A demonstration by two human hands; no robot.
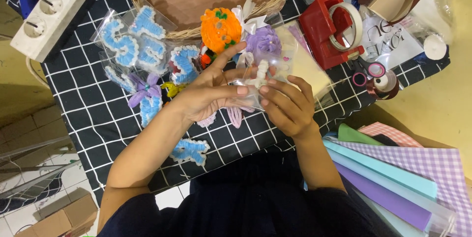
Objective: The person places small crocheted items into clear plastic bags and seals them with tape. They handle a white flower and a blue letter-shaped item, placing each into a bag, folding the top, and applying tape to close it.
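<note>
Holding w/ both hands | left hand + right hand pinching small clear plastic bag w/ white fuzzy chenille-wire piece, long axis upright, top pointing to wicker basket, above table centre | surface: black white-grid tablecloth, blue-white fuzzy letters left, red tape dispenser right | tiled floor lower left

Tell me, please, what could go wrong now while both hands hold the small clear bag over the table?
1. The left hand and right hand pinch the clear bag only with fingertips, so it may slip or tear.
2. The white fuzzy piece sticks out and might fall.
3. The crowded blue fuzzy letters near the left arm might get swept off the table.
</note>
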